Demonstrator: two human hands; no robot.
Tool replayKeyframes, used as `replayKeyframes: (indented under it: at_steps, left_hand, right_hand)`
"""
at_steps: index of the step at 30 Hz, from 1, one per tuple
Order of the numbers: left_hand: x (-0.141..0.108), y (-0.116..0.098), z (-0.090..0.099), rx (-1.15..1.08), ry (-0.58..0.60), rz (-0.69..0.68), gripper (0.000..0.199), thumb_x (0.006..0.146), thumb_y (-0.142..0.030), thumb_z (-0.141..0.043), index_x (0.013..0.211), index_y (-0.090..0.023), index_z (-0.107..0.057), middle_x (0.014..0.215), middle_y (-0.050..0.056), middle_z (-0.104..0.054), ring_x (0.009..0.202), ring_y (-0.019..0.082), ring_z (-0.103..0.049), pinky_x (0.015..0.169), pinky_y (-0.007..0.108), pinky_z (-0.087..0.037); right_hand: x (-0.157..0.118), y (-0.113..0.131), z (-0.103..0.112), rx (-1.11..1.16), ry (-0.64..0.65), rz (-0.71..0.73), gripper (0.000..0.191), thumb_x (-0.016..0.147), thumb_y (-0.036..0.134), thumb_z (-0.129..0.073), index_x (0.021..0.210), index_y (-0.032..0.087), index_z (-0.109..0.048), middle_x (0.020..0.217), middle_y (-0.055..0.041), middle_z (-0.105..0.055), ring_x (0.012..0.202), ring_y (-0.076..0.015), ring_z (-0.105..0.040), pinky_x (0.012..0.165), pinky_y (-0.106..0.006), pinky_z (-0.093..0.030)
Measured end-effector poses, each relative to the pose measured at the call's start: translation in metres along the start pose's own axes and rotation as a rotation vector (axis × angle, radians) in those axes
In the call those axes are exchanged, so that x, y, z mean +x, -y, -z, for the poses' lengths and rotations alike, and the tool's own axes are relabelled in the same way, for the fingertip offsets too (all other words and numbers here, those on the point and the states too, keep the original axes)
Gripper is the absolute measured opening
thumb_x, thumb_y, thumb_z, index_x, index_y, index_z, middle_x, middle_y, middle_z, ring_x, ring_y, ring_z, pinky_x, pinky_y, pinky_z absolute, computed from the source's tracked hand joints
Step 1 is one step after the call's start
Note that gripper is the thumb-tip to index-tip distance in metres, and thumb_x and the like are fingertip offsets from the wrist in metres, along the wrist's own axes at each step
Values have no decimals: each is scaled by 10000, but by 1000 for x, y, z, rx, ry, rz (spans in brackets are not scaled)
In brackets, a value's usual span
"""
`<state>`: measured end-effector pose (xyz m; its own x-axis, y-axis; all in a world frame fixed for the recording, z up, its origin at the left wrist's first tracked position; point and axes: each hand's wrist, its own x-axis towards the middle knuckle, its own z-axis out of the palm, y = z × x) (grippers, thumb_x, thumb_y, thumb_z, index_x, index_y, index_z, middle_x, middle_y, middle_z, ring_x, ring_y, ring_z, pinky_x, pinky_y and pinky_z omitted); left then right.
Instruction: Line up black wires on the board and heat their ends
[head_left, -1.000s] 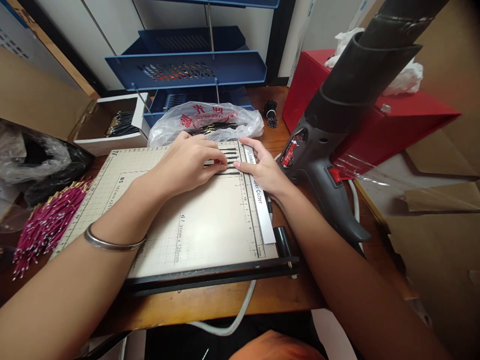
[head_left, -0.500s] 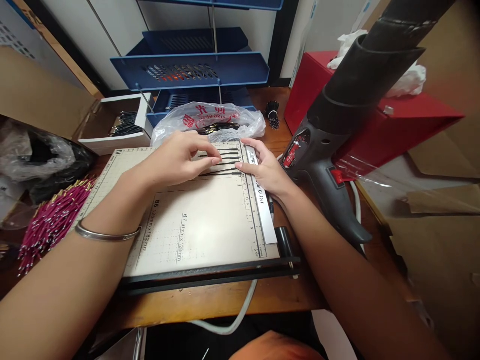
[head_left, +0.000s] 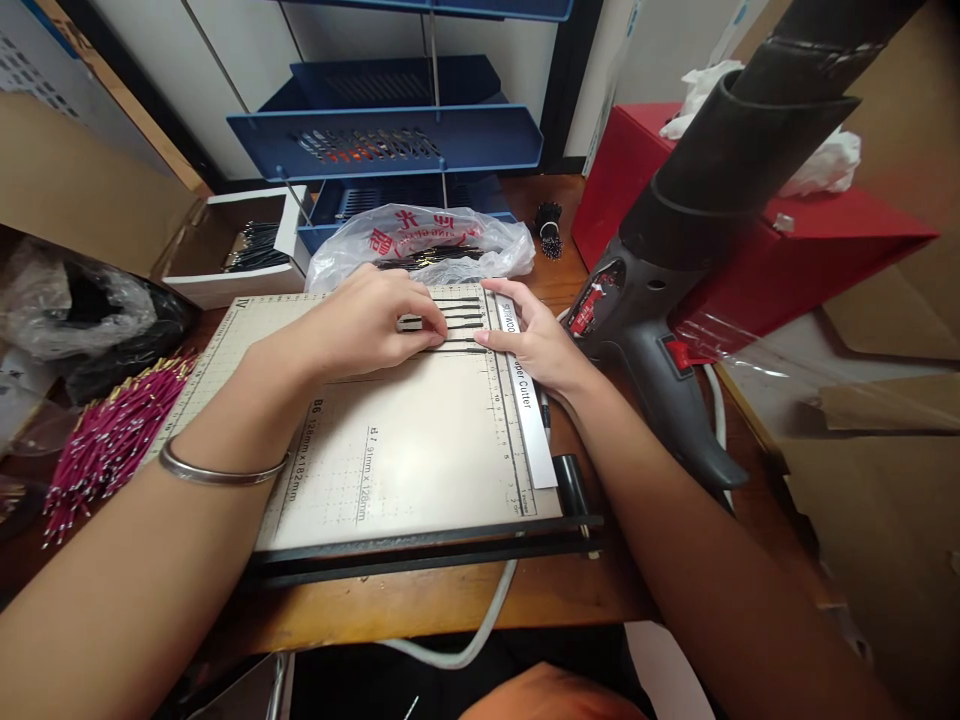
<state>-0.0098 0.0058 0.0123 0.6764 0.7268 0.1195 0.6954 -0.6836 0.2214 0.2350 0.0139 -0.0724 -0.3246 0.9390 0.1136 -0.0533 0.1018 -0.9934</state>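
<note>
My left hand (head_left: 367, 322) comes in palm down, its thumb and forefinger closed together over the thin black wires (head_left: 466, 326); I can't tell whether one is actually caught between the tips. The wires lie flat on the paper cutter (head_left: 435, 430), roughly side by side, partly hidden under my left fingers. Their long axis runs crosswise, from those fingertips toward my right hand (head_left: 536, 345), with thicker dark ends on the right-hand side. My left hand is nearer their middle stretch, while my right thumb is the closer one to those ends, its tip just beside them at the ruler edge. My right hand is open, forefinger and thumb spread apart across the white printed strip (head_left: 535, 445).

Beyond both hands sits a clear plastic bag (head_left: 341, 242) with more dark wires inside. Past my right fingers stands a tied black bundle (head_left: 550, 238).
</note>
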Motion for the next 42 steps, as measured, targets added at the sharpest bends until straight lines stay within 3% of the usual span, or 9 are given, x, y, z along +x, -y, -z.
replayKeyframes:
  at_steps: [11,18,30,42]
  left_hand:
    - [-1,-3,5,22,55,11,300,967,-357,-588,999,-265,-872,1005,50,-836,939,230,-699,905,357,-467]
    - [-3,-4,5,-60,-25,77,369,1013,-423,-543,1036,-225,-854,1000,61,-824,907,216,-705,882,341,-484]
    - [5,-3,-10,-50,-96,-28,242,980,-366,-635,928,-243,-837,911,41,-816,811,197,-683,795,340,-440]
    - [6,-6,-13,-51,-111,3,237,974,-395,-657,948,-251,-843,895,29,-812,853,204,-694,836,344,-459]
  right_hand:
    - [1,-1,1,-20,-10,16,720,672,371,-895,1333,292,-620,1572,-73,-611,1532,-347,-530,1364,-583,-382]
    - [-2,1,0,-26,-22,3,682,714,358,-872,1343,291,-615,1591,-68,-600,1543,-340,-525,1360,-594,-396]
    - [-1,2,-2,-55,-36,2,672,715,391,-858,1326,278,-603,1573,-82,-607,1524,-345,-543,1360,-607,-389]
    - [-1,6,-6,-79,-79,-20,585,760,443,-794,1295,277,-623,1580,-81,-607,1510,-338,-538,1361,-611,-362]
